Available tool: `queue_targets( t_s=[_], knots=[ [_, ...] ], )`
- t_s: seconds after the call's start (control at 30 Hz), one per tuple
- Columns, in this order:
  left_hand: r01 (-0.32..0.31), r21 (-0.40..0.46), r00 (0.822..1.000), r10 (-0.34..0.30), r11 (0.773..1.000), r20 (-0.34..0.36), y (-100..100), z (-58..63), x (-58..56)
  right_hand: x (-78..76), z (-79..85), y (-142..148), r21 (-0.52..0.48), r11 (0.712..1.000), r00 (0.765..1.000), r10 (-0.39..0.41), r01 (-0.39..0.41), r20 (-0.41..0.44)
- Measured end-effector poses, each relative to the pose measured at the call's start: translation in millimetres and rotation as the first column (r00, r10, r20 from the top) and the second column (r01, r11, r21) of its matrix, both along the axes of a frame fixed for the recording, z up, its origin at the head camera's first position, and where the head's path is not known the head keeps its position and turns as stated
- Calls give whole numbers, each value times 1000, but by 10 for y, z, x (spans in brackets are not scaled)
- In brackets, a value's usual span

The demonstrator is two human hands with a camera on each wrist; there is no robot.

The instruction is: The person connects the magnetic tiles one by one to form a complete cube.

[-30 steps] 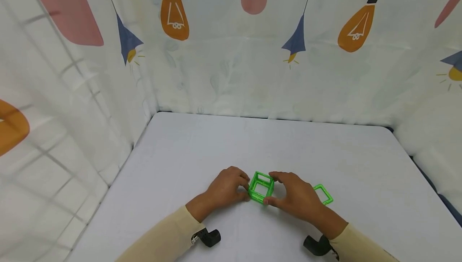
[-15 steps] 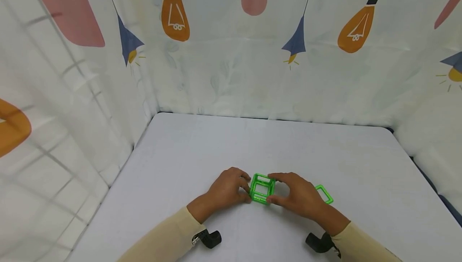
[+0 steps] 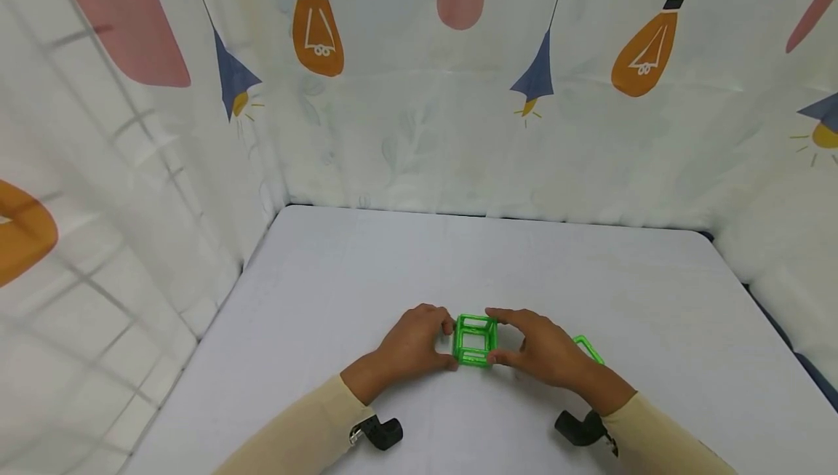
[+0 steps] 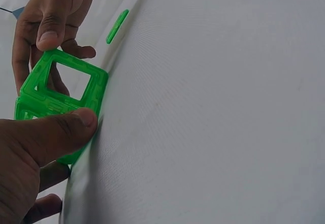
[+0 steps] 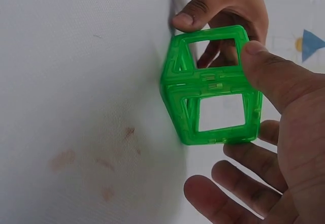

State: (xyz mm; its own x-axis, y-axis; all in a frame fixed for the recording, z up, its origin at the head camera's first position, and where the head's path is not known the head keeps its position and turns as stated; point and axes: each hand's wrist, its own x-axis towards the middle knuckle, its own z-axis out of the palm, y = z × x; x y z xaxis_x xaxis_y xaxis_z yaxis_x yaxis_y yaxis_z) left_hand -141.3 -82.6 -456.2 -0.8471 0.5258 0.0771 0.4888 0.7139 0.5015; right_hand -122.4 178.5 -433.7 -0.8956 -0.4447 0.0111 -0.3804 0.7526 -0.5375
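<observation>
A cube-shaped frame of green see-through magnetic tiles [image 3: 476, 332] sits on the white table between my two hands. My left hand [image 3: 409, 342] holds its left side; in the left wrist view that hand's thumb [image 4: 76, 125] presses across a tile edge. From the right, my right hand [image 3: 550, 353] grips the cube between thumb and fingers. Its thumb [image 5: 261, 56] lies on an upper corner in the right wrist view, with the lower fingers spread apart. Tile faces [image 5: 210, 79] meet along a shared edge there, and their middles are hollow.
One loose green square tile [image 3: 590, 349] lies flat behind my right wrist, partly covered by it. Small reddish-brown marks [image 5: 62, 159] spot the white table cover [image 3: 366, 264]. A printed curtain [image 3: 419, 140] hangs along the table's far edge.
The cube has turned slightly and now faces the head camera more squarely. My left fingers and thumb have spread along its left side, while the right fingers have shifted only slightly.
</observation>
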Motion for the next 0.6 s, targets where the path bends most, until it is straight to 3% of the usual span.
queue_targets(
  t_s=[0.2,0.6],
  knots=[
    [-16,-11,999,17,1000,31,1,-7,-15,-38,9,5,-12,1000,999,-3,3,53],
    [5,-33,1000,-5,999,-1,-7,-33,-68,-46,2,26,-4,999,998,-45,45,39]
  ],
)
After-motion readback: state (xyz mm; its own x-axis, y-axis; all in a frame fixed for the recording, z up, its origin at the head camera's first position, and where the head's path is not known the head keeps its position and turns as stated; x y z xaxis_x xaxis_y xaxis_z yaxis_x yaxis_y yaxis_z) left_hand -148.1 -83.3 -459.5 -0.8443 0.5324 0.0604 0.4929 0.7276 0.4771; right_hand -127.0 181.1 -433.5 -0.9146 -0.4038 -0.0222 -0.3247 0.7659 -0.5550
